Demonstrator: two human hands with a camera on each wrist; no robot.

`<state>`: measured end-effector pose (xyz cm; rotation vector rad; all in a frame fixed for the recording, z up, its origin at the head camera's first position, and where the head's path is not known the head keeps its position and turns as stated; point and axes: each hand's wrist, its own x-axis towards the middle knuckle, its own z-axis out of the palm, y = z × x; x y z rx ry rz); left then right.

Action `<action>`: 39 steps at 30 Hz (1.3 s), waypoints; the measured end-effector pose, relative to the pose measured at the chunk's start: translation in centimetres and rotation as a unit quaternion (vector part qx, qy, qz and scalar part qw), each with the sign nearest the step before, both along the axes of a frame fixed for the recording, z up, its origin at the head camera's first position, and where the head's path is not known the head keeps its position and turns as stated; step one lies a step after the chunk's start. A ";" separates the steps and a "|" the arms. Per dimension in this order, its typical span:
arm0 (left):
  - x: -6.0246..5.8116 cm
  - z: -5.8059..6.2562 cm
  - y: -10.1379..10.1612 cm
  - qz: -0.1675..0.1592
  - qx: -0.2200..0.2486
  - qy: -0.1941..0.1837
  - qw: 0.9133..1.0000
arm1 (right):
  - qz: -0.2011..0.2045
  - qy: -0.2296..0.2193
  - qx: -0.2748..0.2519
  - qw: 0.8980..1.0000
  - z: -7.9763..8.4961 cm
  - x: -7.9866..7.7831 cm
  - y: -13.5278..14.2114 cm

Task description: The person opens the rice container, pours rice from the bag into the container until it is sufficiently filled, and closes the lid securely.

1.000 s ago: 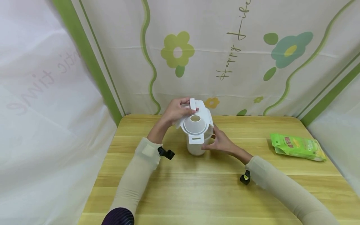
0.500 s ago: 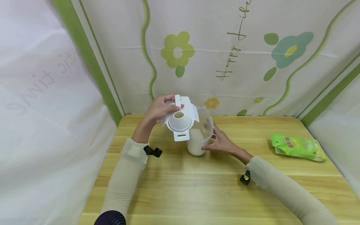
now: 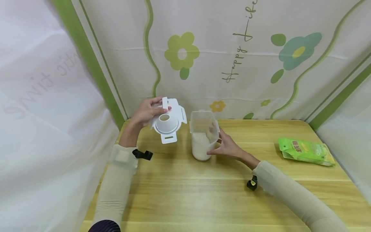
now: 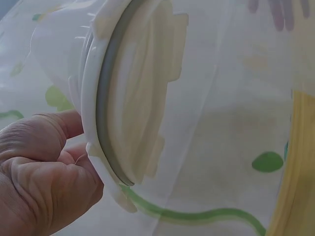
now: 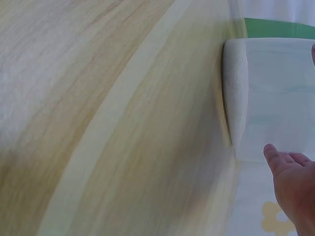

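By its white upright tab, my left hand (image 3: 146, 112) pinches a white plastic lid (image 3: 174, 113) with a round spout and a slotted clip, raised left of the container. Seen from the left wrist, the lid (image 4: 140, 98) is edge-on, a grey seal running round its underside. A clear plastic storage container (image 3: 204, 123) stands lidless on the table, its lower part filled with white grains (image 3: 199, 146) that look like rice. My right hand (image 3: 227, 145) grips the container's right side, thumb at the front. In the right wrist view the container (image 5: 278, 98) appears sideways.
A green food packet (image 3: 306, 151) lies on the right of the wooden table (image 3: 214, 199). Printed white curtains (image 3: 203, 80) hang behind and at both sides of the table. A small black camera (image 3: 142, 154) sits on the left wrist.
My left hand has carried the lid off the container and away to the left, uncovering its mouth and grains. My right hand stays on the container.
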<state>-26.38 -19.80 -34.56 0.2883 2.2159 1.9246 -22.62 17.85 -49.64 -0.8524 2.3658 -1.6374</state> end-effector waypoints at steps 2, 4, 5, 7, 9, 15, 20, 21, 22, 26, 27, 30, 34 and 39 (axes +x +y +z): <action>-0.2 -0.4 -0.8 0.001 0.005 -0.006 1.000 | 0.002 -0.002 -0.003 1.000 0.0 0.0 0.0; -0.4 -0.8 -1.6 0.004 0.006 -0.012 1.000 | 0.004 -0.004 -0.006 1.000 0.0 0.1 -0.1; -0.5 -1.0 -1.9 0.004 0.004 -0.012 1.000 | 0.004 -0.004 -0.006 1.000 0.0 0.1 -0.1; -0.7 -1.5 -2.6 0.005 0.007 -0.015 1.000 | 0.002 -0.006 -0.005 1.000 0.0 0.1 -0.1; -1.0 -2.1 -3.3 0.008 0.005 -0.021 1.000 | -0.001 -0.008 -0.003 1.000 -0.1 0.1 -0.1; -1.5 -3.6 -5.1 0.014 -0.022 -0.038 0.999 | -0.005 -0.012 0.003 1.000 -0.1 0.2 -0.1; -1.8 -4.8 -6.4 0.013 -0.045 -0.051 0.998 | -0.007 -0.014 0.005 1.000 -0.1 0.2 -0.1; -1.9 -5.0 -6.7 0.012 -0.050 -0.053 0.997 | -0.006 -0.012 0.004 1.000 -0.1 0.2 -0.1; -1.9 -5.3 -7.0 0.013 -0.056 -0.056 0.997 | -0.006 -0.011 0.005 1.000 -0.1 0.1 -0.1; -2.2 -6.4 -8.0 0.021 -0.070 -0.071 0.995 | -0.002 -0.005 0.004 1.000 -0.2 0.1 -0.1; -2.3 -6.6 -8.2 0.022 -0.071 -0.074 0.994 | -0.002 -0.004 0.003 1.000 -0.2 0.1 -0.1; -2.4 -7.4 -8.8 0.023 -0.073 -0.082 0.994 | -0.004 -0.002 0.003 1.000 -0.2 0.0 0.0; -2.6 -8.4 -9.6 0.019 -0.075 -0.089 0.993 | -0.003 0.000 0.000 1.000 -0.1 0.1 0.0; -2.8 -9.4 -10.2 0.016 -0.074 -0.094 0.993 | 0.002 -0.004 -0.001 1.000 0.0 0.2 0.0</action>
